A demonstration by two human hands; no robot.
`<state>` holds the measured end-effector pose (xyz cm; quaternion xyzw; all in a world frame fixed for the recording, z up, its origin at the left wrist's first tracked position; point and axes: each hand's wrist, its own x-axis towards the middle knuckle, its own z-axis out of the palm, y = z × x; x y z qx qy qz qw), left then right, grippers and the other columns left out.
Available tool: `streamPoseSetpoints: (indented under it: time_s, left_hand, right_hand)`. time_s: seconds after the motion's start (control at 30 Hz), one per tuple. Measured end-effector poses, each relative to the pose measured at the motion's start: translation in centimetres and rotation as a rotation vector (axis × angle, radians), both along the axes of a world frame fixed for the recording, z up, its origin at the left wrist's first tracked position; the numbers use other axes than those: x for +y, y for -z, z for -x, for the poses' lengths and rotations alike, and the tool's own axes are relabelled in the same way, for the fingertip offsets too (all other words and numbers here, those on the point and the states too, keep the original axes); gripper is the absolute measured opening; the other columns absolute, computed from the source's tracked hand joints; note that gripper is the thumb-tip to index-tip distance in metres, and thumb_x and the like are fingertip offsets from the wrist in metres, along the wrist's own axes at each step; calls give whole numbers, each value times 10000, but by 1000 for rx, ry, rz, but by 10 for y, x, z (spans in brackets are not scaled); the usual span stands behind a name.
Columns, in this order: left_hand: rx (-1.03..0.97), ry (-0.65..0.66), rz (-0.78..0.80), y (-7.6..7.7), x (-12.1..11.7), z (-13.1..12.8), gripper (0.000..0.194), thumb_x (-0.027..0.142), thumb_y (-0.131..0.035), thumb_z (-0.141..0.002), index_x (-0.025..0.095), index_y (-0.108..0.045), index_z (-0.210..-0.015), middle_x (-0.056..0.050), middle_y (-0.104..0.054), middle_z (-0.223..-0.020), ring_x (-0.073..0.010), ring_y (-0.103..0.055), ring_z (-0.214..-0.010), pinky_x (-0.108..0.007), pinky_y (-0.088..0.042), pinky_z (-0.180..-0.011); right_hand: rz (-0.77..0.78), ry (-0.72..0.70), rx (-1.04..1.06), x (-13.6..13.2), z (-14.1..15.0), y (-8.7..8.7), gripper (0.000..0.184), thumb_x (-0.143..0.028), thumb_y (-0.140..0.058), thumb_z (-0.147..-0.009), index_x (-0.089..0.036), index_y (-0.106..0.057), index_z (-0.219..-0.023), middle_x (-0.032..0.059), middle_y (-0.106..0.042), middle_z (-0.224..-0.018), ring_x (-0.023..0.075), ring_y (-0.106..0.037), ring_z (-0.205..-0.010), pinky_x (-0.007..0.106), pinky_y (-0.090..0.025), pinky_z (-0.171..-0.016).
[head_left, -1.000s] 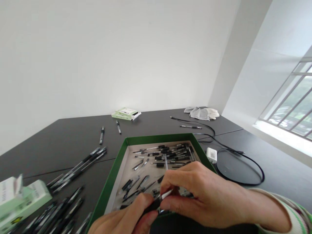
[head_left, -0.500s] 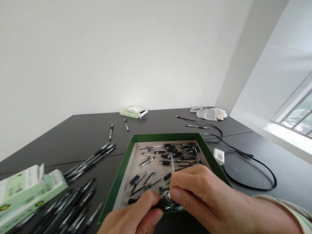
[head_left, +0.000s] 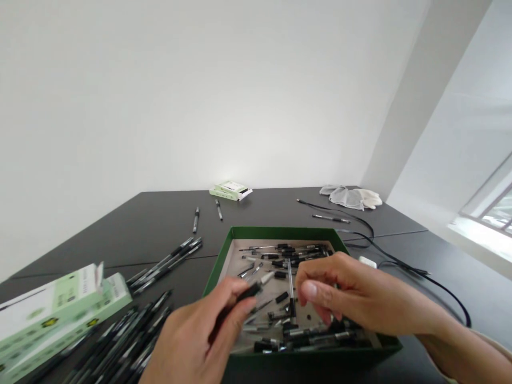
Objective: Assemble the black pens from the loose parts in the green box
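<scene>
My left hand pinches a pen between thumb and fingers. The pen has a black grip and a pale, blurred end pointing right; the rest is hidden in the hand. Over the right half of a green-rimmed shallow box, my right hand has loosely bent fingers, with nothing visible between them. A clear pen barrel with a black end lies in the box beside its fingertips. Black caps, refills and other pen parts are scattered across the box floor.
Left of the box lie a pile of black pens and two pale green cartons. More pens rest behind them. A small carton, a white glove, a black cable and a partly hidden white adapter are farther back.
My hands have come apart after meeting at the box's near edge. The left hand keeps the black-gripped pen; the right has risen and its fingers have loosened. The view has shifted slightly.
</scene>
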<state>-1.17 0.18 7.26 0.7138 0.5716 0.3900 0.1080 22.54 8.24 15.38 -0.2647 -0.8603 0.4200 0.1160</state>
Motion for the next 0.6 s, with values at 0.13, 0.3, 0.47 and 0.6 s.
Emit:
streamPoseSetpoints:
  time_s: [0.13,0.3,0.47,0.6]
  left_hand:
    - [-95,-106,195,-24,12,18,317,595,-446,-927,288,-526,-930,102,-501,-604,-122,-488,-581,-253,-321,-564]
    - [19,-128,166,-27,20,29,266,541,-461,-927,296,-561,-901,119,-569,-632,-115,-522,-598,-256,-324,-607]
    - [96,-165,156,-20,22,37,248,525,-494,-918,305,-597,-870,121,-606,-646,-115,-554,-594,-253,-320,-608]
    - [143,-180,153,-25,22,41,279,541,-450,-942,318,-607,-880,106,-651,-730,-143,-603,-717,-261,-319,-669]
  right_hand:
    - [-644,-99,-344,48,34,11,245,-279,-442,-979,-166,-658,-956,38,-666,-772,137,-571,-658,246,-372,-583]
    - [-761,-223,-463,93,97,64,143,-60,-561,-814,-107,-687,-862,128,-704,-860,186,-610,-691,274,-416,-593]
    - [-819,-262,-439,108,117,97,77,-144,-600,-831,-135,-676,-836,91,-695,-839,192,-605,-740,311,-467,-710]
    - [-832,-306,-367,110,118,106,111,-225,-677,-797,-130,-665,-854,114,-683,-913,228,-594,-878,345,-463,-820]
